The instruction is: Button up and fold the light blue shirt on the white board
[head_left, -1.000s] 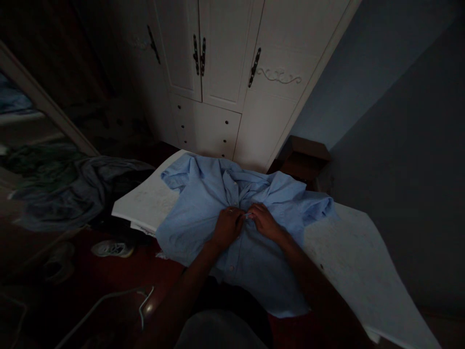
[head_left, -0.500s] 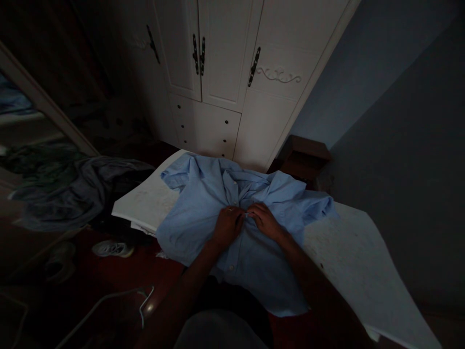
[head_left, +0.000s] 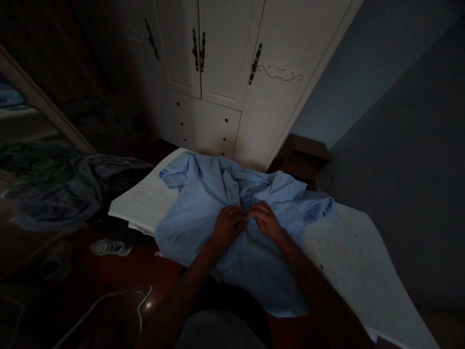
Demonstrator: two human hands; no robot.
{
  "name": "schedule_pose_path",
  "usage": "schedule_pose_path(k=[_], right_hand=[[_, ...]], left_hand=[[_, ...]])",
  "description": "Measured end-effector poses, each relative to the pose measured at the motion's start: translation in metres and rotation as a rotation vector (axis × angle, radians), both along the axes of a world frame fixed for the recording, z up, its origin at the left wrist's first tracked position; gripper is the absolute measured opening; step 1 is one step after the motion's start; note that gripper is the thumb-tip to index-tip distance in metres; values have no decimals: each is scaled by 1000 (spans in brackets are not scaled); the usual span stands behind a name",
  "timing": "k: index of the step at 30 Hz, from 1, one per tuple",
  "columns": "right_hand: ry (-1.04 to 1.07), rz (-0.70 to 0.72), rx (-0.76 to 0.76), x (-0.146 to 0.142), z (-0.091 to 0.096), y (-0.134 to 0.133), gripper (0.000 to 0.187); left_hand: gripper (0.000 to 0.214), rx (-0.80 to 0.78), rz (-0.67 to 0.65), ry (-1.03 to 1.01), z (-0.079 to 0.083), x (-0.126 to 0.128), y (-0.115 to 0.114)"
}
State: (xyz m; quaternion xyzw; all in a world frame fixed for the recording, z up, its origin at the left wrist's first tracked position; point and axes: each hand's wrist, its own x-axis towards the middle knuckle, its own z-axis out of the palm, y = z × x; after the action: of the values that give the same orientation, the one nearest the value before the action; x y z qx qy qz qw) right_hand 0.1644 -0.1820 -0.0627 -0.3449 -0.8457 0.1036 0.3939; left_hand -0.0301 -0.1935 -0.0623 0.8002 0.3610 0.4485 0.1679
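A light blue button-up shirt (head_left: 203, 203) lies spread front-up on a white board (head_left: 348, 261), collar toward the wardrobe. My left hand (head_left: 227, 227) and my right hand (head_left: 267, 220) meet at the shirt's front placket, just below the collar. Both hands pinch the fabric edges at a button, fingertips almost touching each other. A ring shows on my left hand. The button itself is hidden under my fingers. The shirt's lower hem hangs over the board's near edge toward my lap.
A white wardrobe (head_left: 232, 72) with dark handles stands behind the board. A brown box (head_left: 305, 157) sits to its right. A heap of dark clothes (head_left: 69, 189) lies at left, a shoe (head_left: 111, 248) and a white cable (head_left: 109, 303) on the dark red floor.
My hands have stayed at the same spot on the placket, fingertips drawing slightly closer together. The view has shifted a little.
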Motion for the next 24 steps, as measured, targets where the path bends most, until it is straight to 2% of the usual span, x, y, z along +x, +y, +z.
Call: schedule_pose_path(k=[5,14,18,24], right_hand=[[50,17,-21,2,3,-1,23],[-34,91,-121,12,11,0,26],[-110,61,-141,13,12,-2,23],[-156,25,-94,10,12,-3,20]], left_hand=[[9,29,23,17,1,-1,-1],[9,23,42,56,-1,0,-1],[10,3,34,80,1,-1,-1],[9,11,35,72,-1,-1,-1]])
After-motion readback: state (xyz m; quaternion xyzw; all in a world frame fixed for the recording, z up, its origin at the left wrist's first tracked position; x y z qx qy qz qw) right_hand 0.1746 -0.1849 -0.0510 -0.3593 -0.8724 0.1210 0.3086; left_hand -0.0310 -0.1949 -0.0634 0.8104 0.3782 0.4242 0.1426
